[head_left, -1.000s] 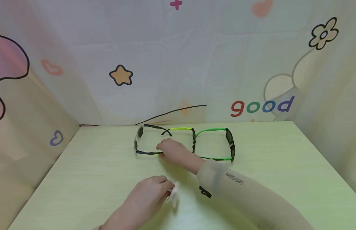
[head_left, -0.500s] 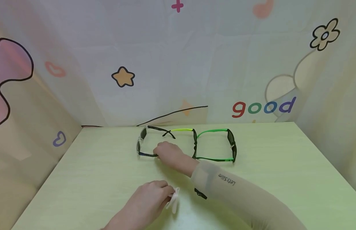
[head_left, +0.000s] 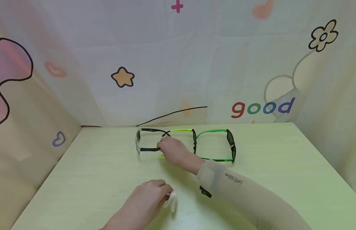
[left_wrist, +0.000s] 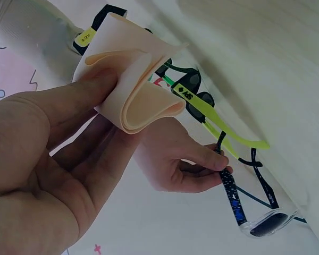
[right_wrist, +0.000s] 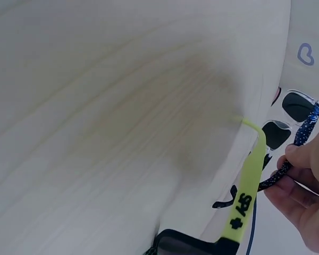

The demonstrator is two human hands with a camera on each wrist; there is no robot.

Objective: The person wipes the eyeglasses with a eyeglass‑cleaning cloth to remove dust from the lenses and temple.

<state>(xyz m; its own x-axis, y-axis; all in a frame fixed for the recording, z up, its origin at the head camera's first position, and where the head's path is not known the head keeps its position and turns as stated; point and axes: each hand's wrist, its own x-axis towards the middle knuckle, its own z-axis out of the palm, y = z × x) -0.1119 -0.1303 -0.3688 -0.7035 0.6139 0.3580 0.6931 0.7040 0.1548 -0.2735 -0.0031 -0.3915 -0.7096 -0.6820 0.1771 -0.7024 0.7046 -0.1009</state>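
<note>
My right hand (head_left: 176,151) pinches the near temple of a pair of clear-framed sunglasses (head_left: 149,149), its thumb and fingers near the temple's end. These sunglasses have dark lenses (left_wrist: 268,225) and black temples with blue and white speckles. Their near side looks raised off the table. Below, in the head view, my left hand (head_left: 146,198) holds a folded pale cloth (left_wrist: 143,64) between thumb and fingers, apart from the sunglasses. Yellow-templed sunglasses (right_wrist: 247,191) lie just beyond my right hand, which hides part of them; their far temple crosses the clear pair's far temple.
Green-templed sunglasses (head_left: 231,140) stand at the right end of the row, temples toward the yellow pair. A pale green table (head_left: 80,179) carries everything. Behind its back edge hangs a printed curtain (head_left: 178,70). My right sleeve (head_left: 238,188) crosses the table's right front.
My right hand first shifts left onto the clear sunglasses' near temple, then moves back and right, lifting that temple so the frame tips. My left hand with the cloth stays almost in place.
</note>
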